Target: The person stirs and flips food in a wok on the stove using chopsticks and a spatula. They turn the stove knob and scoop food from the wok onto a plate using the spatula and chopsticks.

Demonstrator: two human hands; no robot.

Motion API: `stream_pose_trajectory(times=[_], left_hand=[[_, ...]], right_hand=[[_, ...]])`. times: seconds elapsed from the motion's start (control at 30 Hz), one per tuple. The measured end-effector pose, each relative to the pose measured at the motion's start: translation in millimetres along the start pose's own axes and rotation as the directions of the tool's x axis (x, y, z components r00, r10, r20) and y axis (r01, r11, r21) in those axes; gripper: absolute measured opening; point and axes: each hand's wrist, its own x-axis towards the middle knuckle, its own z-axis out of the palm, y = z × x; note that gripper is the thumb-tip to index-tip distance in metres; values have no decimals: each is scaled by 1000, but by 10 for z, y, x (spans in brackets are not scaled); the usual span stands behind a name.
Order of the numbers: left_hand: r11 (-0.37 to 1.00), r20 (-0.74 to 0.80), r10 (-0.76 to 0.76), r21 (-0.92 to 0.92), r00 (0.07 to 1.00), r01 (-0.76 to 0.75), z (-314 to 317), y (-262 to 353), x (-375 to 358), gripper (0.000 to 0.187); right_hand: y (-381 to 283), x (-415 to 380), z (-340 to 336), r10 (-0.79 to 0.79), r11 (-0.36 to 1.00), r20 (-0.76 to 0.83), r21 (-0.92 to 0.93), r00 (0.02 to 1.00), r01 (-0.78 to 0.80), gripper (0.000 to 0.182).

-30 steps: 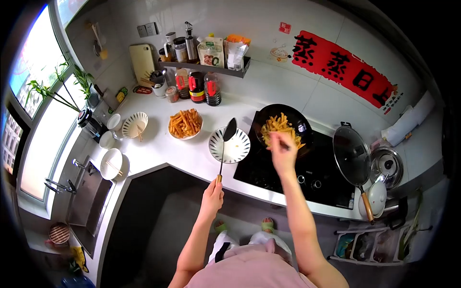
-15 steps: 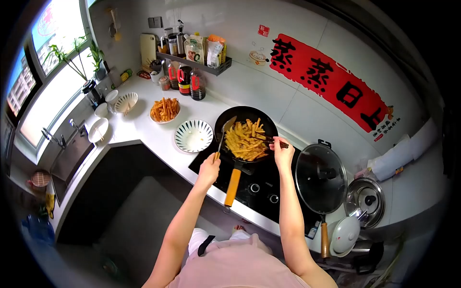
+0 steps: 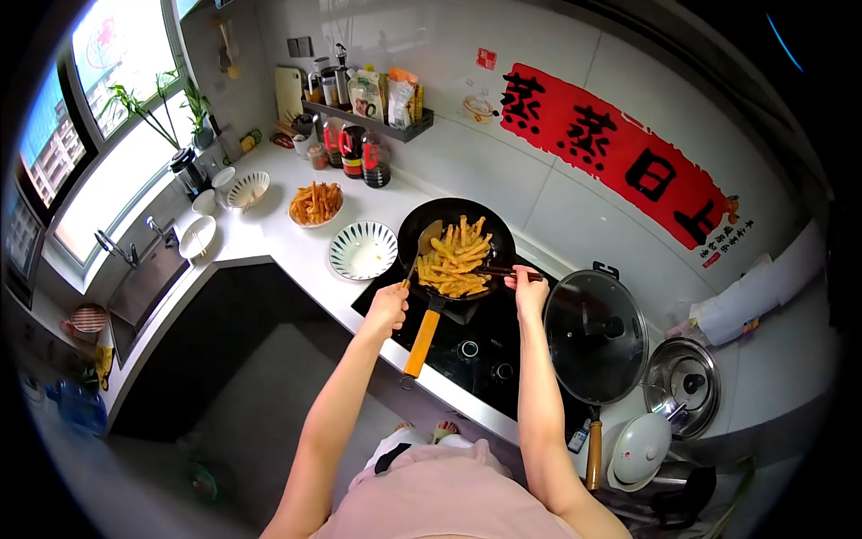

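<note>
A black pan (image 3: 503, 235) with a wooden handle (image 3: 422, 345) sits on the black stove and holds a heap of yellow-brown fried pieces (image 3: 456, 257). My left hand (image 3: 388, 308) is closed around the handle of a spatula (image 3: 430, 235), whose blade rests at the pan's left side against the food. My right hand (image 3: 528, 289) grips dark chopsticks (image 3: 496, 270); their tips reach into the food from the right. Left of the pan stands a white bowl with a striped rim (image 3: 363, 251).
A bowl of orange-brown pieces (image 3: 316, 204) is at the back left, below a condiment shelf (image 3: 409, 132). A glass lid (image 3: 596, 337) lies right of the stove, near a steel pot (image 3: 682, 388) and a white lidded pot (image 3: 641, 451). The sink (image 3: 148, 292) is far left.
The pan's handle has swung slightly left. The food in the pan has shifted, and the chopsticks lie flatter, with their tips further into it. The whole view has tilted slightly.
</note>
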Motion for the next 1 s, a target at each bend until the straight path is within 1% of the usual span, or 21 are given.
stream_pose_trajectory(times=[0.03,0.07,0.13,0.17,0.2,0.23,0.3,0.33,0.37,0.4,0.43,0.53,0.57,0.6,0.67,0.73,0.8,0.87,0.9,0.93,1.0], left_hand=[[1000,-9,18,1,1000,-18,-9,0,28,27],[1000,-8,23,-2,1000,-23,-22,-5,56,27],[976,-89,150,173,985,-133,-43,73,-58,38],[962,-95,175,230,980,-149,-104,113,-132,43],[962,-99,174,230,980,-147,-173,125,-161,43],[941,-106,218,287,970,-180,-250,116,-192,44],[878,-125,285,432,950,-207,-309,116,-269,45],[874,-118,286,438,951,-208,-313,108,-305,45],[795,-110,394,539,912,-278,-304,78,-349,45],[700,-92,497,630,863,-336,-279,88,-408,45],[722,-100,470,615,877,-317,-235,152,-507,45],[737,-97,453,599,886,-311,-237,152,-479,45],[724,-77,467,606,881,-331,-252,131,-440,46],[724,-76,468,605,881,-332,-237,119,-429,46],[725,-80,472,602,878,-335,-167,90,-420,47],[733,-97,459,602,883,-315,-80,101,-433,45],[773,-131,395,583,909,-252,-12,102,-442,41],[761,-133,407,597,904,-255,51,59,-432,39],[748,-132,421,611,897,-261,76,30,-424,37],[748,-132,421,611,897,-261,94,-7,-405,37],[663,-150,488,704,860,-254,134,-102,-313,36]], right_hand=[[35,7,85,11,999,6,36,1000,-12,22],[66,29,184,6,997,-3,76,1000,-6,22],[87,46,313,52,982,-26,183,998,-46,21],[100,59,360,51,982,-23,184,998,-46,21],[55,31,389,40,966,-37,258,999,-29,21],[20,-16,407,34,944,-54,329,998,-14,21],[-86,-71,435,-13,956,-56,292,998,29,22],[-153,-91,458,-44,963,-59,263,997,58,22],[-225,-101,461,-42,963,-67,265,997,58,22],[-260,-90,466,-65,974,-83,211,994,81,22],[-293,-78,478,-90,983,-94,154,992,104,22],[-332,-15,477,-135,987,-77,77,988,140,22],[-293,30,501,-154,982,-41,105,987,158,22],[-299,32,525,-172,982,6,77,985,171,23],[-311,36,643,-171,982,95,93,981,163,23],[-259,61,763,-212,973,151,123,966,194,21],[-246,125,786,-218,975,185,90,958,204,20],[-253,187,674,-205,979,180,22,962,204,21],[-337,158,573,-152,988,173,0,973,155,20],[-379,124,455,-150,987,148,73,978,140,21],[-493,9,107,-128,992,70,-8,989,128,21]])
